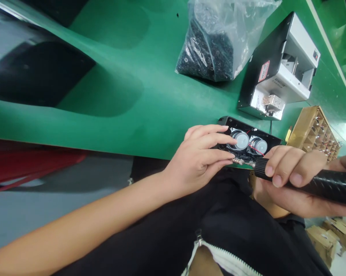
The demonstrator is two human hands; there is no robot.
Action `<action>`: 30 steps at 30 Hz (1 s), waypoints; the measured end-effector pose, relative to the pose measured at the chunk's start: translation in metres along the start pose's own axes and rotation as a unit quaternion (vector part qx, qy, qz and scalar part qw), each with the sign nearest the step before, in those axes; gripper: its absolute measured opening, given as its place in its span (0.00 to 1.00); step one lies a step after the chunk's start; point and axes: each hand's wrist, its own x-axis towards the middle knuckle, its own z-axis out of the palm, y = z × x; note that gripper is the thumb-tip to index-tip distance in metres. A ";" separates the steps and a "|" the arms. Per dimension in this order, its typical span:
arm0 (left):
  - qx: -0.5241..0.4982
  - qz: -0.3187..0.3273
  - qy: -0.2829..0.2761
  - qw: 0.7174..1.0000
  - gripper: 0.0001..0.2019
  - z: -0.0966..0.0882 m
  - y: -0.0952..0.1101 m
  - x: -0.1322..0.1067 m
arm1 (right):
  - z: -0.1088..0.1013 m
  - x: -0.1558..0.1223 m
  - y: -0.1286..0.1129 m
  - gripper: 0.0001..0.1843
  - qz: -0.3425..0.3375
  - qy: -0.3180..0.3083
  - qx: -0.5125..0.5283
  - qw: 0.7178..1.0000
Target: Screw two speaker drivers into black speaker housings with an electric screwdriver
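Along the edge of the green workbench, I'm pressing my left hand onto a black speaker housing, its fingers slightly spread across two round speakers. My right hand is curling its fingers around a black electric screwdriver, its metal bit reaching the housing's near edge just under my left fingers. A plastic bag of black parts and a benchtop screw feeder are sitting farther along the bench.

Black zip jacket, white-trimmed zipper; bare forearm
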 end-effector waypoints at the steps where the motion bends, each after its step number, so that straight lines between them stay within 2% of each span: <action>1: -0.008 -0.006 -0.003 1.000 0.09 0.000 0.001 0.001 | 0.002 0.001 0.001 0.17 -0.004 0.004 0.008 1.000; 5: -0.018 -0.028 0.003 0.999 0.08 0.000 0.002 0.002 | 0.005 0.003 0.003 0.25 -0.006 -0.006 -0.011 1.000; 10: -0.025 0.017 -0.034 0.999 0.11 -0.006 -0.006 0.002 | -0.001 0.002 0.009 0.22 -0.009 -0.031 -0.052 0.998; 11: -0.019 0.015 -0.037 0.999 0.19 -0.006 -0.009 0.002 | -0.003 0.003 0.013 0.23 -0.020 -0.037 -0.059 0.997; 14: 0.008 -0.017 -0.011 1.000 0.61 0.000 -0.019 0.002 | -0.011 0.006 0.034 0.26 -0.091 -0.064 -0.082 0.990; 15: 0.012 -0.024 -0.007 1.000 0.70 0.003 -0.022 0.002 | -0.014 0.008 0.043 0.28 -0.120 -0.079 -0.084 0.986; 16: 0.013 -0.025 -0.010 1.000 0.73 0.006 -0.025 0.002 | -0.017 0.009 0.052 0.30 -0.144 -0.099 -0.083 0.981; 19: 0.009 -0.029 -0.050 0.998 0.71 0.011 -0.030 0.002 | -0.020 0.010 0.074 0.36 -0.176 -0.129 -0.060 0.974; 23: -0.001 -0.034 -0.068 0.997 0.68 0.011 -0.030 0.003 | -0.010 0.007 0.084 0.42 -0.194 -0.098 -0.006 0.976; 27: -0.005 -0.018 -0.048 0.999 0.66 0.012 -0.030 0.003 | -0.007 0.003 0.080 0.34 -0.187 -0.097 -0.042 0.977; 30: -0.001 -0.021 -0.051 0.998 0.65 0.013 -0.030 0.003 | -0.015 0.001 0.074 0.31 -0.150 -0.104 -0.110 0.977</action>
